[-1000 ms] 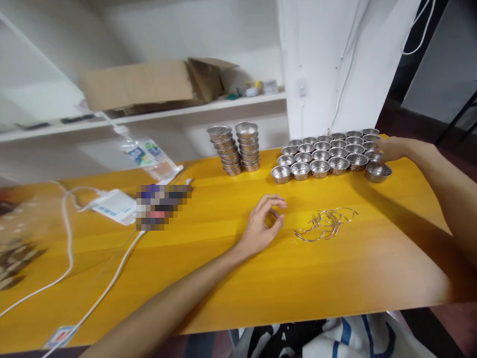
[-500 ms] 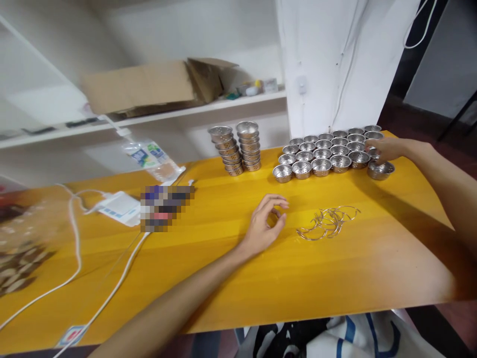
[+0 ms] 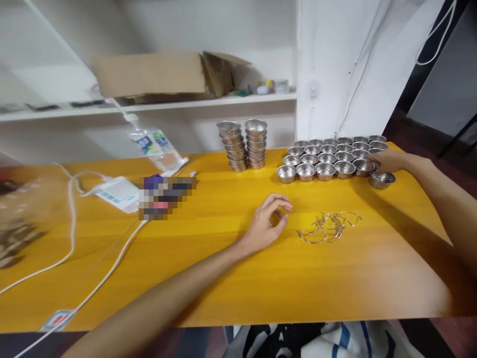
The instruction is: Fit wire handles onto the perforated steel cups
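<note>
Right grip [image 3: 387, 160] lies at the far right end of a block of small perforated steel cups [image 3: 328, 158], its fingers curled down over the end cup of the front row. The knuckles hide the tips, so I cannot tell whether they have closed on it. One loose cup [image 3: 382, 179] sits just beside this hand, apart from the block and near the worktop's right edge. Left grip [image 3: 266, 224] rests on the worktop [image 3: 223, 278] with thumb and forefinger bent into a loose ring, the tips nearly meeting. A thin wire could lie between them, but that is too fine to make out. Just to its right is a tangled heap of wire rings [image 3: 330, 226].

As I judge the risks, the cups stand rim to rim, so a sideways nudge from the wrist could shove neighbours out of line or tip one. The loose cup could roll off the right edge. The rings overlap and would likely snag, with several lifting together. Two tall stacks of cups [image 3: 244, 145] further back lean slightly and might topple if the worktop is jolted.

The cups are thin, shiny pressed metal, round and flared at the rim, with holes punched in the bottoms. The rings are bright wire bent into open curves, and look springy. The worktop is smooth, glossy yellow wood grain, probably slippery under light metal.
</note>
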The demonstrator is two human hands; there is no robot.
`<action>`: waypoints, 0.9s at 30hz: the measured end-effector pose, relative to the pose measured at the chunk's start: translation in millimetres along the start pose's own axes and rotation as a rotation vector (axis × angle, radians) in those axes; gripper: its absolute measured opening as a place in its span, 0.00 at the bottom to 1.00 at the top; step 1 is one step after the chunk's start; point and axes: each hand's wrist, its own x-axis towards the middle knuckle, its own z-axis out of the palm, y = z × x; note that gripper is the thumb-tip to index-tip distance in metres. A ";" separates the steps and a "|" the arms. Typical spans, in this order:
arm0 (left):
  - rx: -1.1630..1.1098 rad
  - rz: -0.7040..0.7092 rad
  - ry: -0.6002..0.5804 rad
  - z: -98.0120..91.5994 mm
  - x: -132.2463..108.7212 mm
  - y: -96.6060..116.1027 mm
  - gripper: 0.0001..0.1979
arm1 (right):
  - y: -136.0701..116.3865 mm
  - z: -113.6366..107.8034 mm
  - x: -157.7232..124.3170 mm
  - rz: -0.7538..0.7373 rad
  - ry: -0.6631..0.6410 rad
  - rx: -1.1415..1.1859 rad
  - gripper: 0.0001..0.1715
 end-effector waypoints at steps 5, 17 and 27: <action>0.000 0.017 0.002 -0.1 -1.2 -0.6 0.10 | 1.5 0.5 1.6 -0.006 0.000 0.004 0.18; 0.004 0.006 0.001 0.3 -1.6 -2.5 0.08 | 2.0 3.3 1.7 0.093 0.030 0.012 0.19; 0.008 0.008 -0.001 0.7 -0.8 -1.9 0.08 | -2.0 5.0 4.3 0.126 -0.007 -0.088 0.07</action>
